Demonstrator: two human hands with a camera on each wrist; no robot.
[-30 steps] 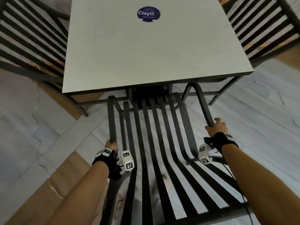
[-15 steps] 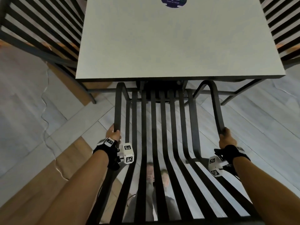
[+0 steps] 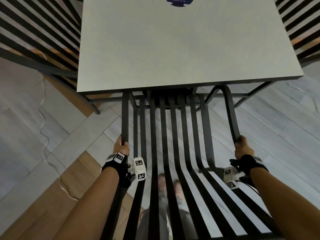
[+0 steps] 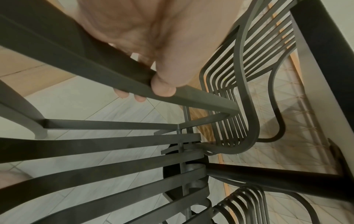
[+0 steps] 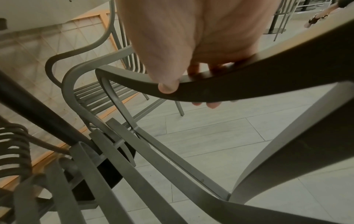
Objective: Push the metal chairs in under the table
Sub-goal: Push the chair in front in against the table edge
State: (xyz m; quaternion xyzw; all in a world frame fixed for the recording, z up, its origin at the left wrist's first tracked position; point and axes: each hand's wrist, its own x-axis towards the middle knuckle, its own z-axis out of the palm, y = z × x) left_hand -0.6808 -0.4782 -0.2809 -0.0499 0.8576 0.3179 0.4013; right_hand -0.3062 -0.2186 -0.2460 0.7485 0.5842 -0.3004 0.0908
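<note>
A dark metal slatted chair (image 3: 174, 135) stands in front of me, its front edge tucked under the near edge of the pale square table (image 3: 181, 49). My left hand (image 3: 121, 146) grips the chair's left armrest (image 4: 122, 75), thumb on top and fingers curled beneath. My right hand (image 3: 242, 148) grips the right armrest (image 5: 239, 84) the same way. The seat slats (image 4: 114, 151) run forward toward the table's dark central post (image 4: 268, 175).
A second slatted chair (image 3: 34, 40) stands at the table's left side and a third (image 3: 301, 28) at its right, both partly under it. The floor (image 3: 277, 129) is pale tile with wood-toned strips. My feet show through the slats.
The chair has slid forward, so more of its front now lies under the table edge. Both hands kept their grip on the armrests and moved forward with it.
</note>
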